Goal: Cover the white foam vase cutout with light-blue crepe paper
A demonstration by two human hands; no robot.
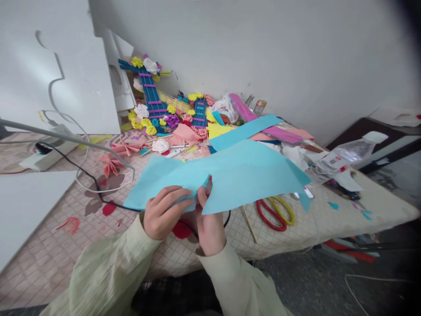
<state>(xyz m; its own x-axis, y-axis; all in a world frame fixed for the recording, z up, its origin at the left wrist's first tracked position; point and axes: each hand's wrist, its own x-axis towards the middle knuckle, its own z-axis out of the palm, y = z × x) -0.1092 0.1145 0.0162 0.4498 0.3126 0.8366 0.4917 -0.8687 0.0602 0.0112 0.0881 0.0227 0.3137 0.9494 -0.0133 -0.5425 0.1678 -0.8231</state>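
Observation:
A large sheet of light blue paper (pixel 250 171) spreads in front of me, lifted off the table on its right side. My left hand (pixel 169 208) is closed on its near edge, fingers bent over the paper. Close beside it, my right hand (pixel 208 219) pinches the same sheet between thumb and fingers, at a raised fold near the middle. Part of the right fingers is hidden behind the paper. Scissors (pixel 276 214) with red and yellow handles lie to the right of my hands, their blades under the sheet. A thin wooden stick (pixel 249 224) lies near them.
Paper flowers (pixel 149 123) and blue guitar-like crafts (pixel 153 94) crowd the back. Pink and blue strips (pixel 246 131) are piled behind the sheet. A plastic bottle (pixel 348 158) lies at right. A black cable (pixel 95 180) and power strip (pixel 49 147) are at left.

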